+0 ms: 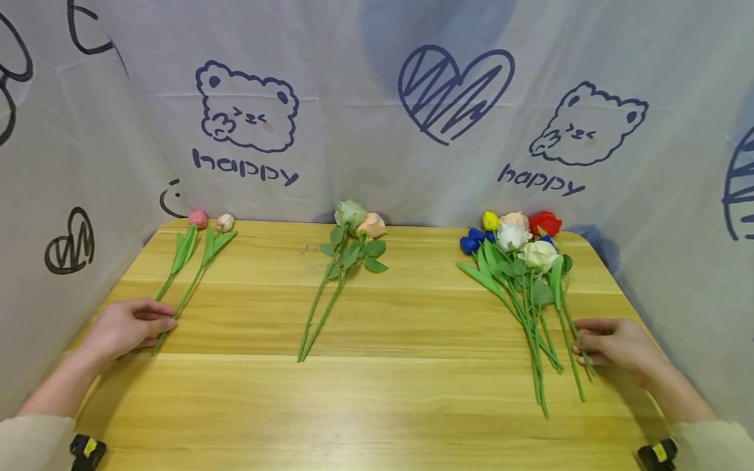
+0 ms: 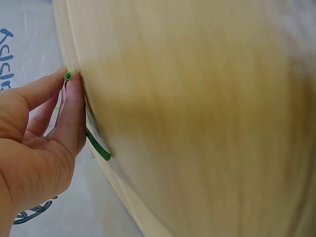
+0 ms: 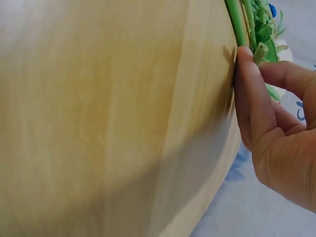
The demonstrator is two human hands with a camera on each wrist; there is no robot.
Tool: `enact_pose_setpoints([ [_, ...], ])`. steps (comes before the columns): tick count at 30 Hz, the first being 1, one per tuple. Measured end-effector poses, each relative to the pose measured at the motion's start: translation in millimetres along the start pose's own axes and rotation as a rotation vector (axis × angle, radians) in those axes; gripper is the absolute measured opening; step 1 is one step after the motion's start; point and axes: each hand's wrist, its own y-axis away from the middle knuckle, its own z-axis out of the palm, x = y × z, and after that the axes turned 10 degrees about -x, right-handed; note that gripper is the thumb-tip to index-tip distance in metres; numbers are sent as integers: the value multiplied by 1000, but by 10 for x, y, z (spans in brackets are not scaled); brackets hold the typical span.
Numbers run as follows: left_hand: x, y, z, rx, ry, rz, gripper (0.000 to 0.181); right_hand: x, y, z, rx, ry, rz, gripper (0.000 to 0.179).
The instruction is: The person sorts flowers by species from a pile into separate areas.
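Fingers of left hand, pinching stem of pale-pink tulip at left of bench, beside pink tulip. Fingers of right hand, pinching rightmost stem of mixed flower bunch at right of bench. Between, well apart from both hands: green rose and peach rose, lying with stems converging toward near end. Behind: printed cloth.

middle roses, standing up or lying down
Lying down: in the head view, the roses have their stems stretched along the table, and no hand touches them.
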Motion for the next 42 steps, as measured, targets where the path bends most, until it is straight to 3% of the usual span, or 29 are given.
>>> enact_pose_setpoints([
  [17, 43, -31, 30, 27, -70, 20, 36, -51, 30, -58, -37, 40, -32, 58],
  [32, 68, -11, 56, 93, -205, 38, 32, 5, 94, 67, 161, 54, -122, 58],
  [42, 138, 0, 20, 95, -193, 36, 39, -26, 107, 86, 234, 57, -127, 59],
])
